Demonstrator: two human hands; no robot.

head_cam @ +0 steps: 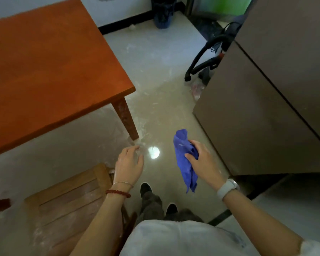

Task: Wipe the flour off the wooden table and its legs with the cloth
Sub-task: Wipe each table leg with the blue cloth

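Right now I'm holding the cloth [185, 159] bunched in my right hand [201, 159], fingers clamped on it; my left hand [129, 163] is hanging empty. The table [44, 71] leg [126, 121] is standing at ten o'clock, running near-vertical, nearer my left.

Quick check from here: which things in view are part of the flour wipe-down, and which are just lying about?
Job: wooden table; its leg; blue cloth in right hand; left hand, empty.

Lying about: wooden chair; dark bin; black-framed equipment; brown cabinet.

Right hand [203, 159] grips blue cloth [185, 159] near wooden table [44, 71] leg [126, 119].
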